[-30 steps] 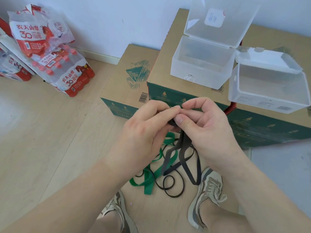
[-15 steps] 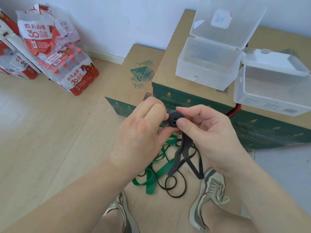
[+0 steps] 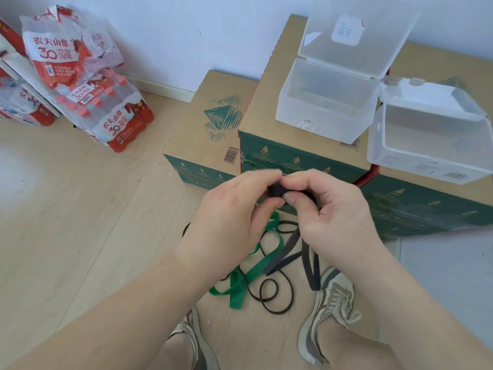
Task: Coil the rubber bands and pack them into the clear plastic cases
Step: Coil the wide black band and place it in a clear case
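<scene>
Bottle packs (image 3: 88, 84), shrink-wrapped, stacked at the floor's far left edge against the wall, clear of the work. Kept the left hand (image 3: 229, 225) raised above the floor in front of the low carton (image 3: 202, 124), fingers curled, fingertips pinching the dark coil (image 3: 276, 190) from its left, likely to stop the wound turns springing loose. Brought the right hand (image 3: 338, 217) against it from the other side, thumb and forefinger pinching the same coil, probably to roll it on. Left the band's unwound tail (image 3: 285, 252) hanging toward the floor, so coiling judged unfinished. Green band (image 3: 256, 268) and thin black bands (image 3: 277, 297), tangled on the floor between the shoes. Set the left case (image 3: 320, 113) at the taller carton's (image 3: 274, 62) front edge and the right case (image 3: 426, 156) beside it, lids open and within reach; contents hard to tell.
</scene>
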Demonstrator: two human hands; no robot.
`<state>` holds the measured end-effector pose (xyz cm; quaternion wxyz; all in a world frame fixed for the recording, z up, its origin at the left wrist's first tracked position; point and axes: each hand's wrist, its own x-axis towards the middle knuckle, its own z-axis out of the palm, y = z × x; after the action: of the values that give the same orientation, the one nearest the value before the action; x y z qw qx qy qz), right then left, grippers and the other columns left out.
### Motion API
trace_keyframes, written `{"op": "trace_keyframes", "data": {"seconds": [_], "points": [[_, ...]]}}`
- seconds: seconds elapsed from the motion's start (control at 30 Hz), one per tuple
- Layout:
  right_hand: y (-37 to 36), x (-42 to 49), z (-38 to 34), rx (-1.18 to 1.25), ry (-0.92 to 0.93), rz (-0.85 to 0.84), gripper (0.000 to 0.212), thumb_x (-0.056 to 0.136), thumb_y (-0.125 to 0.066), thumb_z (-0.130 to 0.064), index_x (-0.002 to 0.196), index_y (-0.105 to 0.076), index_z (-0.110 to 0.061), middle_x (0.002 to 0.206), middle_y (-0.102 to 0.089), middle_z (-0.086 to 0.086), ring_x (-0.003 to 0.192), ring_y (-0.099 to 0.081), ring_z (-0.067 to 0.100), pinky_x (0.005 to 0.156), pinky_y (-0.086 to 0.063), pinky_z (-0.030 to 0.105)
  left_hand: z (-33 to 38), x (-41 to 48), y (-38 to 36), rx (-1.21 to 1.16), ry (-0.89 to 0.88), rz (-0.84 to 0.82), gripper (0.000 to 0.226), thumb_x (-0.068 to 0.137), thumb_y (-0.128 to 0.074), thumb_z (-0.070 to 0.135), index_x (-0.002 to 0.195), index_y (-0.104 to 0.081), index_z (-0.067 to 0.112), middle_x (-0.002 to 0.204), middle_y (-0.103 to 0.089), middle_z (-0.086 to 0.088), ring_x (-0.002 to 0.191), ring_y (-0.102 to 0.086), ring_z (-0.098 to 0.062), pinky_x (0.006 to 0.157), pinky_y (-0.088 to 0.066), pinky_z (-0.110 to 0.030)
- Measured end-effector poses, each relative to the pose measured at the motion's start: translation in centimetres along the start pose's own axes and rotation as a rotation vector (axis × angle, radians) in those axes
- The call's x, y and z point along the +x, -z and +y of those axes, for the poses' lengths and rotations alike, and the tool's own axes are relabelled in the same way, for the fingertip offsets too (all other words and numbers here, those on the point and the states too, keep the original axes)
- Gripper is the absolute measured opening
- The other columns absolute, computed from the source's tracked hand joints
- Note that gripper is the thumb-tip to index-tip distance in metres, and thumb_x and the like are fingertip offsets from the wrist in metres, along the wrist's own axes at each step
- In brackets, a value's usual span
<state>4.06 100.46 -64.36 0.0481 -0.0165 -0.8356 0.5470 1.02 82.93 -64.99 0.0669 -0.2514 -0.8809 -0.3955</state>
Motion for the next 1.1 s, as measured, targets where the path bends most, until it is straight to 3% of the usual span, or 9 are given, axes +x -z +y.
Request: {"op": "trace_keyframes", "data": {"seconds": [0.1, 0.23, 0.37, 0.53, 0.73, 0.83, 0.9, 0.97, 1.1], "points": [[0.1, -0.1, -0.1, -0.002, 0.0, 0.006, 0.022, 0.092, -0.071, 0.002, 0.1, -0.073, -0.019, 0.092, -0.076, -0.009, 0.085, -0.073, 0.02, 0.08, -0.06, 0.037, 0.1, 0.0, -0.1, -0.185, 0.142, -0.01, 0.025, 0.09, -0.077, 0.009, 0.113, -0.072, 0.015, 0.101, -0.073, 0.006, 0.091, -0.072, -0.007, 0.08, -0.06, -0.033], [0.6, 0.4, -0.9, 0.312, -0.138, 0.064, 0.019, 0.086, -0.077, 0.005, 0.094, -0.069, -0.009, 0.094, -0.081, -0.003, 0.088, -0.078, 0.011, 0.079, -0.061, 0.023, 0.9, 0.3, 0.0, -0.472, 0.324, 0.02, 0.023, 0.09, -0.075, 0.002, 0.095, -0.068, 0.023, 0.095, -0.074, 0.001, 0.087, -0.075, -0.015, 0.079, -0.064, -0.038], [0.4, 0.6, -1.2, 0.521, -0.167, 0.053, 0.021, 0.081, -0.077, 0.008, 0.095, -0.073, -0.007, 0.1, -0.081, 0.003, 0.093, -0.077, 0.014, 0.081, -0.06, 0.023, 1.4, 0.7, 0.7, -0.639, 0.387, 0.11, 0.018, 0.089, -0.073, -0.005, 0.093, -0.064, 0.01, 0.09, -0.073, 0.001, 0.09, -0.073, -0.02, 0.079, -0.061, -0.032], [-0.1, 0.4, -1.7, 0.51, -0.064, 0.103, 0.032, 0.082, -0.075, 0.014, 0.094, -0.076, -0.015, 0.095, -0.081, -0.005, 0.091, -0.076, 0.009, 0.083, -0.058, 0.018, 2.1, 0.5, 0.6, -0.816, 0.492, 0.178, 0.018, 0.09, -0.072, -0.005, 0.094, -0.063, 0.01, 0.098, -0.076, -0.009, 0.093, -0.075, -0.026, 0.091, -0.059, -0.053], [0.0, 0.2, -0.6, 0.157, 0.126, 0.054, 0.032, 0.086, -0.071, 0.017, 0.095, -0.076, -0.014, 0.099, -0.074, -0.001, 0.099, -0.071, 0.016, 0.088, -0.055, 0.023, 1.4, 0.6, 1.1, -0.41, 0.422, -0.007, 0.029, 0.085, -0.081, 0.009, 0.105, -0.064, 0.021, 0.097, -0.075, 0.012, 0.093, -0.073, -0.005, 0.08, -0.061, -0.031], [0.1, 0.2, -0.3, -0.089, 0.249, -0.023, 0.027, 0.083, -0.069, 0.02, 0.09, -0.077, -0.005, 0.097, -0.07, 0.003, 0.096, -0.067, 0.012, 0.085, -0.051, 0.018, 1.0, 0.3, 0.9, -0.055, 0.188, -0.062, 0.061, 0.081, -0.082, 0.014, 0.133, -0.053, 0.03, 0.111, -0.069, 0.016, 0.1, -0.066, -0.008, 0.079, -0.058, -0.037], [-0.1, 0.2, -0.2, -0.161, 0.287, -0.059, 0.029, 0.081, -0.067, 0.021, 0.088, -0.077, -0.005, 0.095, -0.068, 0.002, 0.092, -0.065, 0.012, 0.08, -0.053, 0.021, 1.2, 0.1, 0.6, 0.045, 0.107, -0.105, 0.063, 0.082, -0.077, 0.012, 0.135, -0.049, 0.032, 0.108, -0.068, 0.015, 0.098, -0.065, -0.014, 0.078, -0.057, -0.041], [-0.1, 0.1, -0.2, -0.138, 0.263, -0.069, 0.031, 0.08, -0.068, 0.021, 0.087, -0.078, -0.008, 0.094, -0.07, 0.001, 0.091, -0.068, 0.013, 0.08, -0.056, 0.026, 1.4, 0.0, 0.5, -0.005, 0.127, -0.097, 0.056, 0.081, -0.076, 0.01, 0.127, -0.054, 0.033, 0.101, -0.068, 0.014, 0.093, -0.066, -0.015, 0.078, -0.059, -0.042], [0.8, 0.3, -0.7, 0.353, -0.083, 0.055, 0.028, 0.077, -0.082, 0.012, 0.091, -0.075, -0.011, 0.09, -0.08, 0.007, 0.084, -0.078, 0.025, 0.083, -0.064, 0.038, 1.5, 0.7, 1.1, -0.44, 0.387, -0.011, 0.042, 0.079, -0.083, -0.001, 0.109, -0.068, 0.025, 0.093, -0.069, 0.007, 0.089, -0.068, -0.011, 0.078, -0.063, -0.032]]}}
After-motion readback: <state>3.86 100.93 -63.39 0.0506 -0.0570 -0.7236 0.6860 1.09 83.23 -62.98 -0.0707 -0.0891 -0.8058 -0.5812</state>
